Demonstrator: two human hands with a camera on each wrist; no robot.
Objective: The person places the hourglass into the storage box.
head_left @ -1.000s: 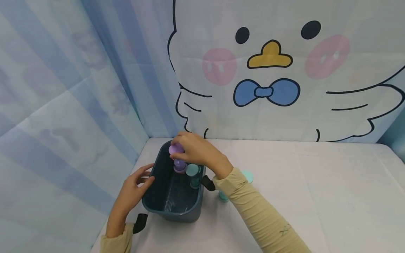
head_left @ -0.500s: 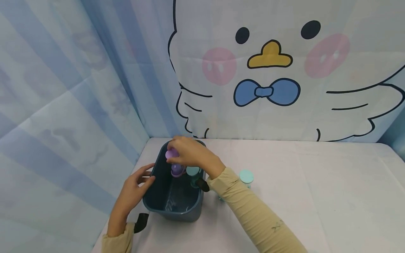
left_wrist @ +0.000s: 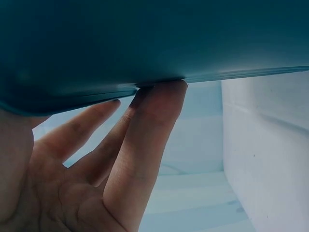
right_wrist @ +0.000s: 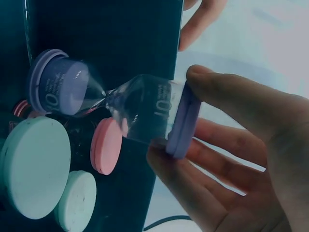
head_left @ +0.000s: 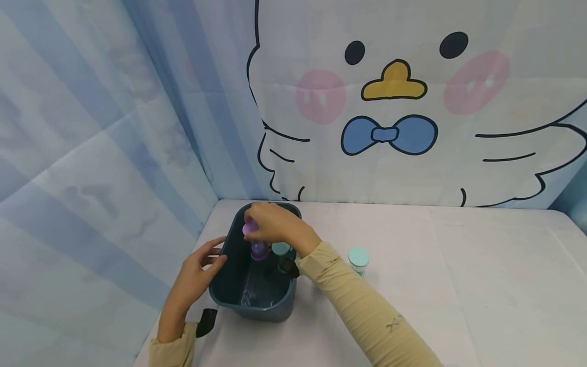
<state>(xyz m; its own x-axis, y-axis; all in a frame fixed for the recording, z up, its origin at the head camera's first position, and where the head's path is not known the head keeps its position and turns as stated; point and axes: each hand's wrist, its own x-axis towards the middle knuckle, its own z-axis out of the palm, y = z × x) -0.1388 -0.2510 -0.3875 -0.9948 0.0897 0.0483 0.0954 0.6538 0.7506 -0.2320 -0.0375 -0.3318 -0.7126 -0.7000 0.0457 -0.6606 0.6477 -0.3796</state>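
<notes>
My right hand (head_left: 275, 223) pinches the purple cap of an hourglass (right_wrist: 145, 108) between thumb and fingers. The hourglass has clear glass marked "10" and purple sand in its far bulb. It is held inside a dark teal bin (head_left: 249, 309), and whether it touches the bottom cannot be told. Beside it in the bin are a large mint-capped hourglass (right_wrist: 37, 166), a smaller mint cap (right_wrist: 77, 200) and a pink cap (right_wrist: 107, 146). My left hand (head_left: 194, 275) rests extended fingers against the bin's left outer side, near the rim.
Another mint-capped hourglass (head_left: 358, 257) stands on the white table (head_left: 458, 285), right of the bin and partly behind my right forearm. A patterned curtain (head_left: 114, 153) rises on the left, and a cartoon-printed cloth (head_left: 390, 173) hangs at the back.
My right hand has lowered the purple hourglass a little deeper into the bin. The right forearm has shifted left, uncovering more of the table hourglass. My left hand stays at the bin.
</notes>
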